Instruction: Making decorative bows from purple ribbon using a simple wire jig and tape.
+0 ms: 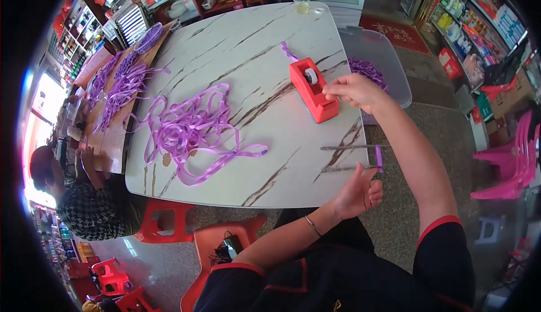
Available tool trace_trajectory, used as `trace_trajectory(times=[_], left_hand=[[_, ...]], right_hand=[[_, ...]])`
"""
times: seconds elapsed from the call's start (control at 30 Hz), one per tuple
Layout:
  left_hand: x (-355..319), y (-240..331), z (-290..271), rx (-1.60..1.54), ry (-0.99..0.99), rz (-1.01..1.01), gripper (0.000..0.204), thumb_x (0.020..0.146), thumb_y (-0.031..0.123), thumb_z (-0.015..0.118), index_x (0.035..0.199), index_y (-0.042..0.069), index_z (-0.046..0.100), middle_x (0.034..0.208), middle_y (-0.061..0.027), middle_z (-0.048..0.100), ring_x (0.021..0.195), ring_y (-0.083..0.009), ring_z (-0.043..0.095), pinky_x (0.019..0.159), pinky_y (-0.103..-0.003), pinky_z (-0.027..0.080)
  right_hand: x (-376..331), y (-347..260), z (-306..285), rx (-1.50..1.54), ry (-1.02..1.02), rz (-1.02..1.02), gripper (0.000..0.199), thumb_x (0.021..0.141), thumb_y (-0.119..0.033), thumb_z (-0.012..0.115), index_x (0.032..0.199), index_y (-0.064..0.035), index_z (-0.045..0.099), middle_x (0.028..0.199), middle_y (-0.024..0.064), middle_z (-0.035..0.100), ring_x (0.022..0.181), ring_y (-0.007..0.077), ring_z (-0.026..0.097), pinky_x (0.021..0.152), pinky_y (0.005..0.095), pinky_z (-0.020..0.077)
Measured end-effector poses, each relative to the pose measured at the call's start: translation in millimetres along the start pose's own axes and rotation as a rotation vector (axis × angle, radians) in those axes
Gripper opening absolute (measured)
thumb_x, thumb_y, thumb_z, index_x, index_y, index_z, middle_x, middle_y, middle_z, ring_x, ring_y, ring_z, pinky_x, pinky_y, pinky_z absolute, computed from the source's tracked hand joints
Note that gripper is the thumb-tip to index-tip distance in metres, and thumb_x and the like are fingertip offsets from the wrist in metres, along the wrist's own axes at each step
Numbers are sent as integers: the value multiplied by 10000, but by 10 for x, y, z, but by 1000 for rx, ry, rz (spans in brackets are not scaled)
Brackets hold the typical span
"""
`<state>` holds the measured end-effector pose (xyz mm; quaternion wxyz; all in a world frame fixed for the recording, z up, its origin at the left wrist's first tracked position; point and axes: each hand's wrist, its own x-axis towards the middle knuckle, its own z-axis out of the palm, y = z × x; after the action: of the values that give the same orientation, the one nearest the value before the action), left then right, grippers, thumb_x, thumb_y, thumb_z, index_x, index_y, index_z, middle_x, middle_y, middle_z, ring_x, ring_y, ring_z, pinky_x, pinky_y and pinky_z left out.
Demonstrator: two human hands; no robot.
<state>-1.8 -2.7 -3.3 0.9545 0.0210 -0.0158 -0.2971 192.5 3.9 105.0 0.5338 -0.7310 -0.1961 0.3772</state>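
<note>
My right hand (360, 91) is closed in a pinch beside a red tape dispenser (322, 107) on the marble-patterned table. What the fingertips hold is too small to make out. A white roll (310, 75) sits in the dispenser. My left hand (359, 194) is at the table's near right edge, its thumb raised, index finger stretched out and other fingers loosely curled. Just beyond it, two thin metal rods (349, 147) stick out over the edge, with a short purple ribbon loop (378, 159) across their outer ends. The index fingertip is close to this loop; contact cannot be made out.
A heap of purple ribbon (186, 129) covers the table's left part. A clear bin (397, 81) with purple pieces stands right of the table; a cup (302, 5) is at its far edge. Another person (84, 199) sits at the left bench. Red stools (163, 222) stand nearby.
</note>
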Motion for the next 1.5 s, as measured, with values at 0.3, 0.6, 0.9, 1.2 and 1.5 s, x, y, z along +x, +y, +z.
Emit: trace_trajectory(times=[0.3, 0.6, 0.9, 1.2, 1.5], left_hand=[[10, 5, 27, 39, 20, -6, 477, 893, 602, 278, 1080, 172, 363, 650, 19, 363, 604, -106, 378, 563, -229, 337], [22, -25, 7, 1, -1, -19, 485, 899, 590, 286, 1135, 176, 378, 667, 13, 372, 616, -111, 383, 569, -232, 333], [22, -17, -2, 56, 35, -7, 481, 908, 573, 288, 1138, 166, 396, 660, 15, 331, 635, -124, 369, 607, -250, 330], [7, -30, 107, 87, 32, 11, 521, 911, 578, 264, 1178, 146, 380, 657, 20, 307, 622, -116, 352, 609, -247, 327], [16, -36, 75, 119, 53, 24, 541, 913, 578, 256, 1198, 131, 362, 648, 20, 313, 623, -116, 362, 624, -257, 335]], right_hand=[[-312, 557, 197, -87, 187, -86, 206, 792, -252, 659, 842, -53, 655, 743, -11, 640, 554, 19, 458, 476, 184, 331], [-280, 594, 220, -559, 485, -286, 190, 769, -213, 666, 778, -23, 651, 664, 28, 646, 611, 83, 586, 561, 253, 439], [-859, 601, -445, -455, -59, -151, 156, 818, -165, 582, 788, -14, 605, 663, 10, 609, 634, 79, 549, 577, 238, 421], [-1112, 590, -513, -928, -232, 39, 187, 770, -258, 603, 786, -74, 631, 673, 39, 623, 624, 163, 586, 577, 313, 434], [-1088, 618, -436, -1215, -159, 50, 180, 731, -285, 592, 797, -129, 654, 730, 37, 645, 731, 229, 623, 637, 368, 465]])
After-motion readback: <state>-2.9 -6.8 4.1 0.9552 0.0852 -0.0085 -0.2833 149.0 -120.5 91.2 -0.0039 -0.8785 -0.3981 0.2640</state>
